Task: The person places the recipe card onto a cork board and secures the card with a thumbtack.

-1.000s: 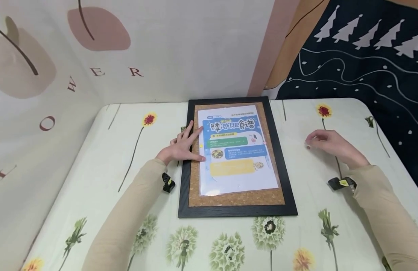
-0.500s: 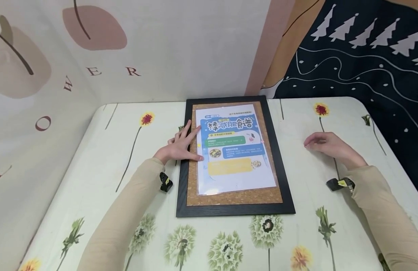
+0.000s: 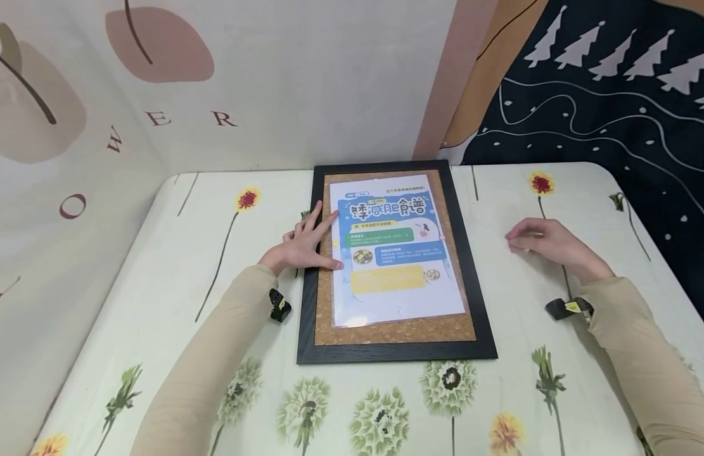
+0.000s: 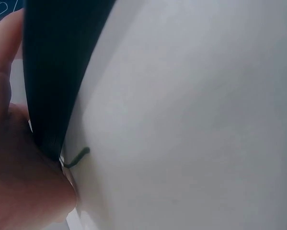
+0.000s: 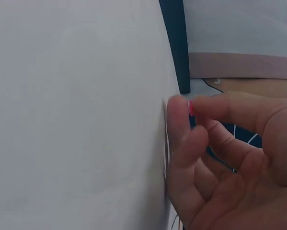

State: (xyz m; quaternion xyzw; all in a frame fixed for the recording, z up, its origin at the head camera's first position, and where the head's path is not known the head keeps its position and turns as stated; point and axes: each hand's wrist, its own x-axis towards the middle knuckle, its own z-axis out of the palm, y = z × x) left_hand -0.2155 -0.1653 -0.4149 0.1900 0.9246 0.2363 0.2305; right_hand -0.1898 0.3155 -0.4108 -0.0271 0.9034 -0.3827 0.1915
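A black-framed cork board point(image 3: 397, 352) lies on the table with a printed sheet point(image 3: 374, 310) on it. Small coloured dots that look like pin heads sit on the sheet: a yellow one point(image 3: 335, 243) at its left edge and a pink one point(image 3: 442, 237) at its right. My left hand point(image 3: 299, 248) rests spread across the frame's left side, thumb and a finger reaching onto the sheet. Right of the board, my right hand point(image 3: 548, 244) is low over the table. In the right wrist view its thumb and finger pinch a small pinkish-red thing point(image 5: 191, 108), mostly hidden by the fingertips.
A flower-printed cloth point(image 3: 226, 354) covers the table. Behind the board hangs a pale curtain point(image 3: 306, 82), with a dark tree-patterned cloth point(image 3: 591, 107) at the right. Each wrist carries a small black camera, such as the right one point(image 3: 563, 309).
My right hand has shifted slightly left, toward the board, its fingertips still together. The left hand and the board keep their places; the head view has turned a little to the right.
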